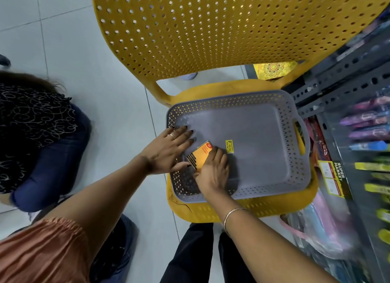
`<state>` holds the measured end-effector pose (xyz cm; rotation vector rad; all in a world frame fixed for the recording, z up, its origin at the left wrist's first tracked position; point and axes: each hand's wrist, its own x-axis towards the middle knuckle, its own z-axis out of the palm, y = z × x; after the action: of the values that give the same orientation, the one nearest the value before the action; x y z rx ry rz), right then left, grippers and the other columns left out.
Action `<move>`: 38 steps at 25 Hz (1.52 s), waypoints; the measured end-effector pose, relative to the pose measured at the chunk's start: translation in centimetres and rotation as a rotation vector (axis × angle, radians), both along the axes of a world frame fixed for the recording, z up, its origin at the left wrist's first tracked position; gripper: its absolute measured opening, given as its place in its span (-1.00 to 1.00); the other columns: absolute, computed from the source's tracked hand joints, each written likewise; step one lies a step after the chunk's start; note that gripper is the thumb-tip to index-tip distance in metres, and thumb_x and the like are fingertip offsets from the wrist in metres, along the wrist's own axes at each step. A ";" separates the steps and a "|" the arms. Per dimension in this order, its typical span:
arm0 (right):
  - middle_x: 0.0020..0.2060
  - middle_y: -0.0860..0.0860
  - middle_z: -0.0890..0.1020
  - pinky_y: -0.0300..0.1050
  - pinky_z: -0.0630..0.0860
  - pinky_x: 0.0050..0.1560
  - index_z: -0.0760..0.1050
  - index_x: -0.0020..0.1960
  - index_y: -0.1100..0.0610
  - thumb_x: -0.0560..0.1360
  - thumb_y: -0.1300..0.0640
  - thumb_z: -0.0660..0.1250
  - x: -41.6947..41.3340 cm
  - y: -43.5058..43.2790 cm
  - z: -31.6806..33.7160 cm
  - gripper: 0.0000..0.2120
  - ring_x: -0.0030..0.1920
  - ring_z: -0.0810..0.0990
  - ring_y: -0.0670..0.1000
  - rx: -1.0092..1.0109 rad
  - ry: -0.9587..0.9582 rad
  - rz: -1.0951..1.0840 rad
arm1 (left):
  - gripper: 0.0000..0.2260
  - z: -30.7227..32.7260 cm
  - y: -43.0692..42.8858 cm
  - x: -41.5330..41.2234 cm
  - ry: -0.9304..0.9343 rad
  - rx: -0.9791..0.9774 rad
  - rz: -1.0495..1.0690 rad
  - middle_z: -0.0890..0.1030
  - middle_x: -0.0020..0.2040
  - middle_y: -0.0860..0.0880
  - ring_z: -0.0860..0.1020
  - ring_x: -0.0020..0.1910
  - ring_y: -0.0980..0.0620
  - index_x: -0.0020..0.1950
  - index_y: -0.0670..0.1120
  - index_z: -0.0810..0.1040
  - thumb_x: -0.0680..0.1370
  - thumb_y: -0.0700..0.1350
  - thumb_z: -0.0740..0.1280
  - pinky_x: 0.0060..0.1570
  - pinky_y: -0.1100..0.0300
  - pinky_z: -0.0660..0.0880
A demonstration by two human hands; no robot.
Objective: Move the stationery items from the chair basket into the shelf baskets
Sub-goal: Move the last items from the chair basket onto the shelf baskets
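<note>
Grey basket (263, 105) on yellow chair (211, 40), centre frame. Orange pack (201, 155) at basket's lower left, pinched by right hand (213, 171). Left hand (168, 150) spread flat beside pack, thumb touching it, gripping nothing.

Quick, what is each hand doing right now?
Left hand: open, fingers spread beside the orange packet.
Right hand: closed on the orange packet.
</note>
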<state>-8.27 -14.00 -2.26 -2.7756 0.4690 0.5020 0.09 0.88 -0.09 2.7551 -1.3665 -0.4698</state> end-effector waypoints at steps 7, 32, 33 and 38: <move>0.01 0.23 0.52 0.08 0.51 -0.02 0.38 0.14 0.27 0.04 0.06 0.59 -0.2 -5.0 0.6 -0.24 0.04 0.49 0.25 0.011 -0.050 -0.064 | -0.35 -0.4 0.5 -0.1 -0.053 0.029 -0.023 0.46 0.30 -0.27 0.40 0.28 -0.28 0.33 -0.21 0.45 0.51 0.25 0.01 0.18 -0.07 0.24; 0.17 0.15 0.37 0.05 0.36 0.17 0.31 0.26 0.17 0.21 -0.05 0.52 -8.9 -32.2 52.9 -0.26 0.18 0.30 0.16 -0.299 -0.720 -0.389 | -0.25 39.7 -33.2 -1.2 -0.486 -0.700 -0.355 0.44 0.30 -0.30 0.38 0.30 -0.23 0.26 -0.32 0.46 0.58 0.28 -0.15 0.23 -0.09 0.16; 0.19 0.16 0.37 0.05 0.36 0.19 0.30 0.28 0.18 0.21 -0.06 0.52 -11.5 -33.8 53.7 -0.25 0.20 0.30 0.17 -0.323 -0.717 -0.444 | -0.27 40.6 -35.3 -3.6 -0.477 -0.740 -0.419 0.41 0.33 -0.29 0.34 0.32 -0.21 0.29 -0.31 0.43 0.58 0.28 -0.13 0.24 -0.09 0.16; 0.25 0.16 0.34 0.03 0.33 0.26 0.24 0.38 0.11 0.23 0.02 0.51 -24.8 -39.8 54.7 -0.20 0.29 0.27 0.19 -0.423 -0.599 -0.683 | -0.33 41.6 -43.1 -15.7 -0.450 -0.817 -0.682 0.43 0.32 -0.27 0.36 0.33 -0.21 0.29 -0.30 0.45 0.51 0.24 0.04 0.23 -0.12 0.19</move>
<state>-33.03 -53.84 52.39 -2.6725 1.3919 -0.6239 -15.59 -42.20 41.48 1.7396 -1.9848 0.6285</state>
